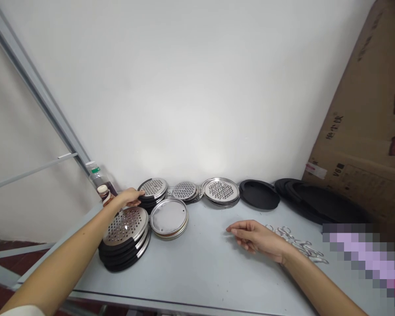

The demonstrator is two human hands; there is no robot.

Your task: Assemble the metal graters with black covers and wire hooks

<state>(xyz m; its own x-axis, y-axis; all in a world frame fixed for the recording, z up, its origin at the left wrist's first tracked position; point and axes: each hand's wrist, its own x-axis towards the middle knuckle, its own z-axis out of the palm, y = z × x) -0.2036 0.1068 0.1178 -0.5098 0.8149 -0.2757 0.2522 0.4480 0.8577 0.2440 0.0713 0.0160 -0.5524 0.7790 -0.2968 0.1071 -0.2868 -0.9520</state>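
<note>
My left hand (131,197) is at the edge of the rear-left stack of round graters, its fingers closed on the black rim of the top round grater (154,188). Under my left forearm stands a taller stack of black-rimmed graters (127,226), partly hidden by the arm. Beside it lies a stack of plain metal discs (169,216). Over the right half of the table hovers my right hand (255,237), holding nothing, fingers loosely bent and apart. Several metal wire pieces with looped ends (299,243) lie behind its wrist.
Along the wall sit small grater discs (184,191), silver grater plates (221,191), a black round tray (259,194) and larger black rings (316,199). Bottles (100,177) stand at the left by a metal frame. A large carton (358,131) leans at the right.
</note>
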